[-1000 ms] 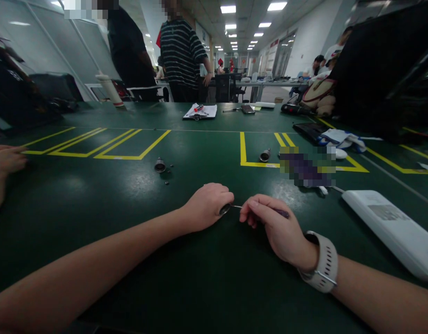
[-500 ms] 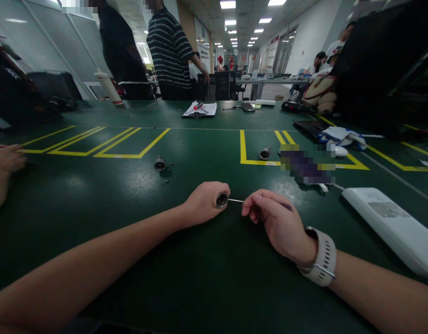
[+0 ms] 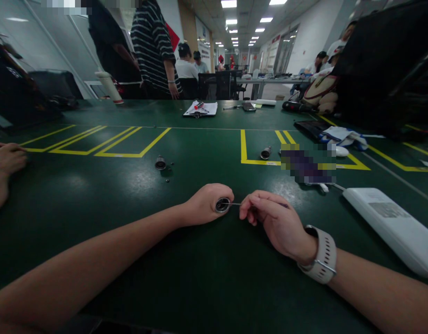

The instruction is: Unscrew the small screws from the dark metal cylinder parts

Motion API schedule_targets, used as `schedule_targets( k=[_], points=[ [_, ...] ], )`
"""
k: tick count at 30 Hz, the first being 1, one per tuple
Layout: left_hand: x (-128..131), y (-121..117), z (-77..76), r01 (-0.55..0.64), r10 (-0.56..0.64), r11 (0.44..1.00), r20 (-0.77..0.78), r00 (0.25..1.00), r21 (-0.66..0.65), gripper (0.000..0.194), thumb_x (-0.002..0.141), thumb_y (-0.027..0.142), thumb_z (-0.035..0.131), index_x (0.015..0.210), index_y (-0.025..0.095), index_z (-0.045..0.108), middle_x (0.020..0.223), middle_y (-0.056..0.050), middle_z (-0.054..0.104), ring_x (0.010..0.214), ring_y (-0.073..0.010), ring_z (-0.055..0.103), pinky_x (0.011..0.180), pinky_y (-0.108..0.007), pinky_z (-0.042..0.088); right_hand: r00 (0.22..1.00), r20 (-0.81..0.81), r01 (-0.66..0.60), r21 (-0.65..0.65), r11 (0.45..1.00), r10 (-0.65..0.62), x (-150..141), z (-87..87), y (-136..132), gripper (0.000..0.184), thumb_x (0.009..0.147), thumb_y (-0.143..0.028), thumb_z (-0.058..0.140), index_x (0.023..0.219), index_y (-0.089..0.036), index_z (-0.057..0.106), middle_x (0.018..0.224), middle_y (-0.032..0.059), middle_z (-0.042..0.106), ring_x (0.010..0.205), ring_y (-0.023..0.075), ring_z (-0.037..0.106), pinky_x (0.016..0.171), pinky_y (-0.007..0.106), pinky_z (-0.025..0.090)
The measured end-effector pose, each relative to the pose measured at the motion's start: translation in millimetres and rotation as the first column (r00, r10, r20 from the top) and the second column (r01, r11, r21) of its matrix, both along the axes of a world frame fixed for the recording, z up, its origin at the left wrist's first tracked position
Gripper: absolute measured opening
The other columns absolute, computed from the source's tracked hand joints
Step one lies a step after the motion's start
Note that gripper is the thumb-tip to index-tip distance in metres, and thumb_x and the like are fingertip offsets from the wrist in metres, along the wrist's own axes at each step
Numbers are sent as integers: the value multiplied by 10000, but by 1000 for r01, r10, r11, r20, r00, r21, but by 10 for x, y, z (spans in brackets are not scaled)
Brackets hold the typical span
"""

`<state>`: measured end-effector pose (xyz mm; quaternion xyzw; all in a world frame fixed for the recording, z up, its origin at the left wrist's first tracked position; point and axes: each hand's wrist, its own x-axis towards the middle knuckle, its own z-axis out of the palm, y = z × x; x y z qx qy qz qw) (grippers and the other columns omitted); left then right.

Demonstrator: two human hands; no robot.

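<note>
My left hand [image 3: 207,204] is closed around a round, hollow metal part [image 3: 222,205], its open end facing me. Closed on a thin screwdriver [image 3: 235,204], my right hand [image 3: 269,215] is just to the right; most of the handle is hidden by the fingers. The shaft's tip reaches across the rim into the part's opening. A similar cup-shaped metal part [image 3: 160,163] lies beyond my left hand, with small dark pieces [image 3: 167,180] beside it. Another such metal part [image 3: 265,153] rests farther off to the right, inside yellow tape.
On the green table [image 3: 130,278] a white power bank [image 3: 387,227] with a cable lies right of my right hand. A clipboard [image 3: 201,109] and a phone [image 3: 248,107] are at the back. Another person's hand [image 3: 7,169] rests at the left edge. People stand behind the table.
The screwdriver tip has moved left, from the metal part's edge into its opening. My left hand has turned the part slightly. Standing people in the background have shifted left.
</note>
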<state>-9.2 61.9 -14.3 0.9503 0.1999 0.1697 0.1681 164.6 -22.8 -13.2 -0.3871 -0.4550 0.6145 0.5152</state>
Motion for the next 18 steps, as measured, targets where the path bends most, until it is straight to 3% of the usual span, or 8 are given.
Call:
schedule_targets(
  k=[9,18],
  points=[
    [43,-58,0,-68,102,969,-134,986,236,75,756,121,491,704,153,534,666,-10,544,644,-139,490,606,-256,373,994,108,6,34,999,-10,4,-11,-8,238,825,-277,496,674,-163,640,649,27,610,588,127,493,558,263,363],
    [37,-54,-14,-80,119,966,-153,981,245,52,731,110,504,723,159,520,685,-11,551,649,-140,484,596,-252,358,992,113,60,29,998,-63,17,-31,-12,251,811,-273,501,625,-169,633,581,12,599,535,112,483,512,250,343]
  ],
)
